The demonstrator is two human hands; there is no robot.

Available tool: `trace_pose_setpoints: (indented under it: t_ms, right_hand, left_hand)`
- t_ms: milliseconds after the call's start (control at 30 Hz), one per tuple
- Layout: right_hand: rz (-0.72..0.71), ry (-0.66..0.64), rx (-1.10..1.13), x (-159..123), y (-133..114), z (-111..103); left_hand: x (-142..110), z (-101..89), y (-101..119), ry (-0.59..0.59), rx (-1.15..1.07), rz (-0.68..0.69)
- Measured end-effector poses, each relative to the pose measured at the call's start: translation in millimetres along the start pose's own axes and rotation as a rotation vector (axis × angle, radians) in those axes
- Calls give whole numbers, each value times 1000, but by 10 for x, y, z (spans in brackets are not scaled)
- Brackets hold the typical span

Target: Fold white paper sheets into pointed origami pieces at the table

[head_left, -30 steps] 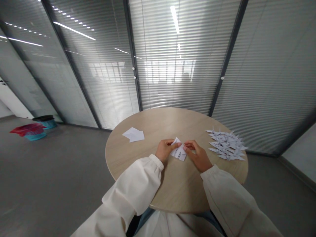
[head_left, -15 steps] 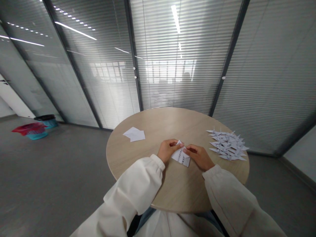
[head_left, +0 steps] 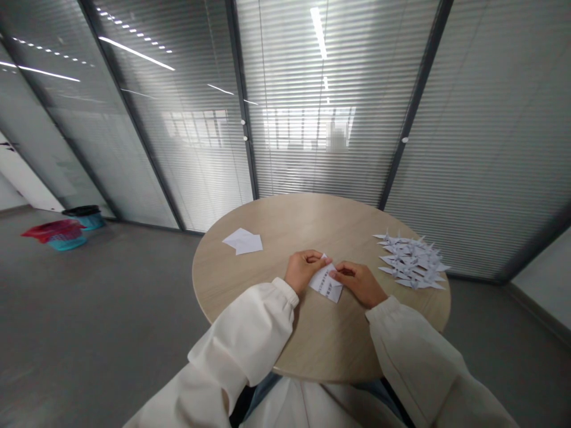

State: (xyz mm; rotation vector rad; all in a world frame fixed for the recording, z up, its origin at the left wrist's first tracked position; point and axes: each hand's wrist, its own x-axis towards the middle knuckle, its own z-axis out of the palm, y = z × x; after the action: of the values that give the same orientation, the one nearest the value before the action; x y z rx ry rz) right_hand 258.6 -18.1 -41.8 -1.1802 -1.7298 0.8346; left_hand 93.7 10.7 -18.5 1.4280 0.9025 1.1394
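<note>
A small piece of white paper with printed lines, folded into a pointed shape [head_left: 327, 282], lies on the round light-wood table [head_left: 312, 223] near its front edge. My left hand [head_left: 306, 270] pinches its left side. My right hand [head_left: 359, 284] holds its right side, with the fingertips on the paper. Part of the paper is hidden under my fingers. Both sleeves are white and gathered at the cuff.
Two loose white paper sheets [head_left: 242, 241] lie on the table left of my hands. A heap of several paper cranes [head_left: 411, 263] sits at the right. Glass partitions with blinds stand behind the table. A black-rimmed bin [head_left: 84, 217] and a blue basket [head_left: 60, 241] stand on the grey floor.
The folded paper has slid slightly toward me and now tilts differently between my hands. Both hands have moved with it and stay on it.
</note>
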Motion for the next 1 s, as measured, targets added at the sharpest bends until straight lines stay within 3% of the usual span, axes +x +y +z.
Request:
trace_pose_setpoints:
  t_ms: [667,1000]
  right_hand:
    - [7,-30,-15,-13,-15,-2]
    - [15,-73,-27,-17,-31,-2]
  left_hand:
    - [-11,-17,-48,-20,91,52]
    - [-5,-39,-28,49,272,100]
